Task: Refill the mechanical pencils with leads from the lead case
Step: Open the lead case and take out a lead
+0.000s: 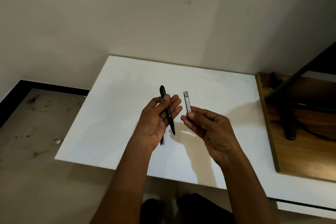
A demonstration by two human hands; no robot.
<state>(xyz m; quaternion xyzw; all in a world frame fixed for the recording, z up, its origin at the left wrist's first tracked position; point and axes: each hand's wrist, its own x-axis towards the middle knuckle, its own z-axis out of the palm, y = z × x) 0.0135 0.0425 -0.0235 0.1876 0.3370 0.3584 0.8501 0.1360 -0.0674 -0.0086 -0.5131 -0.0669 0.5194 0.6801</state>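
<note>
Early stage: left hand [154, 123] gripped a capped mechanical pencil [167, 110]; right hand [211, 127] pinched the unopened-looking lead case [187, 102]; refilling remained.

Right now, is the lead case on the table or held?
Held. The right hand pinches the lead case by its lower end, roughly upright above the table.

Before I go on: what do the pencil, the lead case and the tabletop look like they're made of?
Pencil, in the left hand: probably plastic, black, slightly glossy, with a thin metal-looking ring near the tip.
Lead case, pinched by the right hand: likely clear or grey plastic with a printed label; too small to be sure.
Tabletop: smooth matte white board, possibly laminate.
</note>
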